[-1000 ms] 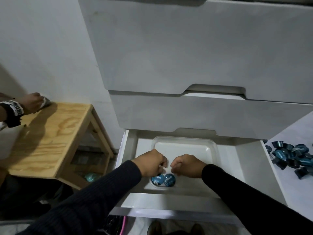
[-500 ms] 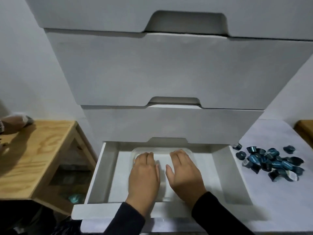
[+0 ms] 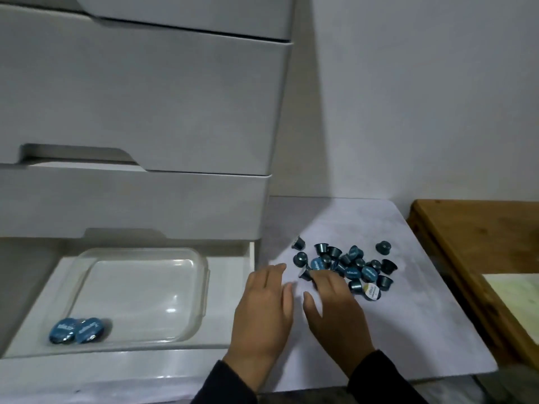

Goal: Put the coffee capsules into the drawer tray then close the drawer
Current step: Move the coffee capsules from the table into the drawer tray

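Beside the open drawer (image 3: 43,342), both hands are spread flat, the left hand (image 3: 264,313) empty, the right hand (image 3: 335,310) touching the coffee capsules (image 3: 354,268) heaped on the white surface (image 3: 423,330); two capsules (image 3: 77,330) already lie in the clear tray (image 3: 201,287). A hasty scoop could scatter loose capsules off the edge.
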Demonstrator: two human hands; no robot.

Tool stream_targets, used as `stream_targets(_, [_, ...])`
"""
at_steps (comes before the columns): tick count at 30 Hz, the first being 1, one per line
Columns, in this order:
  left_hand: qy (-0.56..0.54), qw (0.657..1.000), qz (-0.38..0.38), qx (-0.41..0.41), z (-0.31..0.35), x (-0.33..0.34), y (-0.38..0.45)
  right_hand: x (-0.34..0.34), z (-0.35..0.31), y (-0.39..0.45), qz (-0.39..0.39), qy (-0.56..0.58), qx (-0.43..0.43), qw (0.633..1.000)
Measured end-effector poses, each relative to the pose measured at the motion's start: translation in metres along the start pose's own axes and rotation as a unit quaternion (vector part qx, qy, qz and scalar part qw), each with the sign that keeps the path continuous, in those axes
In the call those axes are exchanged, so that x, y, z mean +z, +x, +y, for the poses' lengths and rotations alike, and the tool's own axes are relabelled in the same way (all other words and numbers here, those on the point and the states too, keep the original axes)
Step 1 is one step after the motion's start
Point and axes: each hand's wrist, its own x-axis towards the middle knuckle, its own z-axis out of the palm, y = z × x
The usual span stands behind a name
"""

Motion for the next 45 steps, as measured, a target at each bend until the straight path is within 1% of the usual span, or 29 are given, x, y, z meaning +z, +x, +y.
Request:
stream_targets(4, [-0.036,0.999,-0.03,-0.025,0.032,0.051,0.009,-0.003,0.067,-0.007,-0.064,-0.029,0.034,0.997])
stream_targets(7, [-0.036,0.995,-0.047,-0.077,0.037,0.084,0.019,0.001,0.099,-0.003,-0.094,-0.032,0.046,0.994])
stream_targets(9, [-0.039,0.99,-0.055,-0.126,0.032,0.106,0.028,0.008,0.113,0.001,-0.109,-0.041,0.032,0.993])
stream_targets(11, [-0.052,0.983,-0.052,-0.169,0.025,0.125,0.039,0.017,0.127,0.005,-0.137,-0.032,0.029,0.99])
stream_targets(13, [-0.069,0.974,-0.057,-0.21,0.019,0.14,0.051,0.026,0.138,0.007,-0.148,-0.021,0.024,0.989])
stream_targets(16, [-0.075,0.965,-0.062,-0.244,0.013,0.155,0.066,0.033,0.149,0.008,-0.185,-0.002,0.034,0.982])
stream_targets(18, [-0.093,0.96,-0.045,-0.261,0.013,0.16,0.073,0.034,0.153,0.01,-0.215,0.019,0.046,0.975])
stream_targets(19, [-0.112,0.955,-0.035,-0.273,0.014,0.162,0.076,0.033,0.153,0.01,-0.22,0.034,0.053,0.973])
stream_targets(21, [-0.141,0.943,-0.023,-0.302,0.015,0.165,0.082,0.032,0.154,0.011,-0.209,0.021,0.043,0.977])
stream_targets(24, [-0.146,0.935,0.0,-0.323,0.015,0.167,0.086,0.03,0.155,0.014,-0.216,0.071,0.083,0.97])
stream_targets(27, [-0.155,0.925,0.015,-0.346,0.015,0.168,0.086,0.032,0.162,0.015,-0.189,0.081,0.066,0.976])
stream_targets(30, [-0.182,0.912,0.033,-0.366,0.018,0.166,0.085,0.027,0.163,0.023,-0.211,0.118,0.116,0.963])
stream_targets(33, [-0.219,0.903,0.051,-0.366,0.023,0.162,0.085,0.023,0.16,0.031,-0.182,0.146,0.16,0.959])
stream_targets(36, [-0.243,0.904,0.071,-0.345,0.03,0.153,0.087,0.006,0.151,0.044,-0.121,0.184,0.16,0.962])
stream_targets(37, [-0.25,0.908,0.077,-0.329,0.033,0.148,0.087,-0.001,0.148,0.05,-0.107,0.221,0.173,0.954])
stream_targets(39, [-0.26,0.917,0.079,-0.293,0.04,0.131,0.088,-0.019,0.138,0.062,-0.102,0.329,0.217,0.913])
stream_targets(41, [-0.258,0.93,0.074,-0.253,0.046,0.107,0.089,-0.038,0.125,0.075,-0.106,0.412,0.223,0.877])
stream_targets(43, [-0.256,0.941,0.069,-0.211,0.047,0.078,0.09,-0.057,0.106,0.088,-0.128,0.45,0.204,0.86])
stream_targets(45, [-0.256,0.95,0.057,-0.171,0.044,0.044,0.091,-0.073,0.083,0.099,-0.152,0.452,0.183,0.86])
